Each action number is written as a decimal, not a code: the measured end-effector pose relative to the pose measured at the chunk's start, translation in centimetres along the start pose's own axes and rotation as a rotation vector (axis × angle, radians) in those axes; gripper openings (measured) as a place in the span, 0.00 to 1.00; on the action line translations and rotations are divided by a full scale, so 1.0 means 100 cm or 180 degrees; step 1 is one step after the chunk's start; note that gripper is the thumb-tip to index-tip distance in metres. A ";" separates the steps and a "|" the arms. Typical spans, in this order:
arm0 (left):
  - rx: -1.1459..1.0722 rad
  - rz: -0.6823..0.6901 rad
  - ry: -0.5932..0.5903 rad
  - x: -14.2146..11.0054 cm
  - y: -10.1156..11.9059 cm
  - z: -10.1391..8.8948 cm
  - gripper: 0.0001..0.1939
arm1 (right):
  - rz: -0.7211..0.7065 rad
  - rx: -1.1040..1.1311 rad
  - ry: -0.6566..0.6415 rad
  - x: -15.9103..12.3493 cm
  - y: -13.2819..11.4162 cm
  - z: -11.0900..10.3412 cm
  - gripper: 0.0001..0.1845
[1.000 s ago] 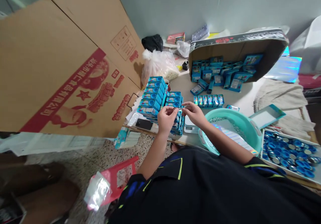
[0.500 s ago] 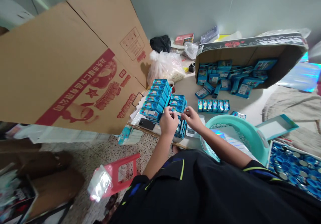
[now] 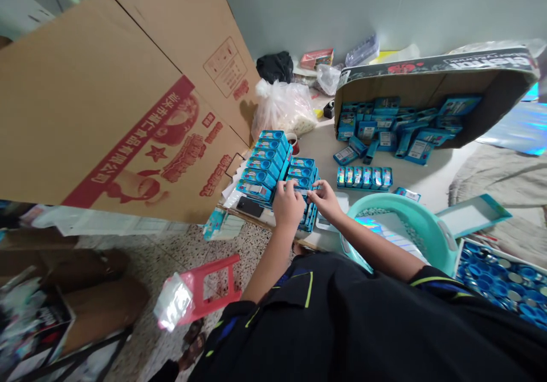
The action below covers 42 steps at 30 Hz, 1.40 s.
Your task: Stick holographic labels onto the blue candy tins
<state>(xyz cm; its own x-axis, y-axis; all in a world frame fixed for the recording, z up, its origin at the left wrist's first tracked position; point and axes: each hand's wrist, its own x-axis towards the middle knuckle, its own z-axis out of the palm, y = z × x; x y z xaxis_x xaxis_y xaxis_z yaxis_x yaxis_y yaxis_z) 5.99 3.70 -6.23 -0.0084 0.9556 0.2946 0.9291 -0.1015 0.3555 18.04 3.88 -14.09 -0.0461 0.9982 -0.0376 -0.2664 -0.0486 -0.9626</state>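
Both my hands rest on top of the shorter stack of small blue boxes (image 3: 301,172) at the table's near edge. My left hand (image 3: 288,205) grips the near left corner of the stack's top box, fingers curled. My right hand (image 3: 325,198) pinches the top box's right edge. A taller stack of the same blue boxes (image 3: 264,157) stands just to the left. A row of small blue packs (image 3: 363,177) lies on the table to the right.
A large printed cardboard box (image 3: 128,102) fills the left. A tilted cardboard tray with loose blue boxes (image 3: 491,94) sits at the back right. A teal basin (image 3: 427,222), a tray of blue caps (image 3: 499,276), a plastic bag (image 3: 284,111) and a red stool (image 3: 209,291) are nearby.
My hands went from holding a small piece up in the air between the fingertips to pressing down on the top box of the shorter stack. The view shifted slightly.
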 end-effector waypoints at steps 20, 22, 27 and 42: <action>-0.0180 0.1629 -0.0104 0.022 -0.001 0.013 0.14 | 0.2148 -0.3810 0.1333 -0.188 0.018 -0.213 0.12; -0.0196 0.1704 -0.0040 0.022 0.001 0.013 0.14 | 0.2283 -0.3984 0.1274 -0.194 0.022 -0.208 0.13; -0.0403 0.1968 0.0224 0.018 0.000 0.010 0.14 | 0.2146 -0.4025 0.1349 -0.193 0.012 -0.203 0.21; -0.1524 0.4019 -0.0465 0.007 0.078 -0.043 0.25 | -0.0853 -0.3351 0.0769 -0.164 -0.177 -0.080 0.11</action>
<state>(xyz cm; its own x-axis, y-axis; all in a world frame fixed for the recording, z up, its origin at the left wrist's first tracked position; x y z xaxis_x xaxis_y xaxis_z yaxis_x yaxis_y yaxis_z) 11.68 2.41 0.59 0.8127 0.1577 0.5609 0.0554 -0.9792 0.1950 31.20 -11.39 1.46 0.1098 0.9581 0.2646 0.7155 0.1085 -0.6901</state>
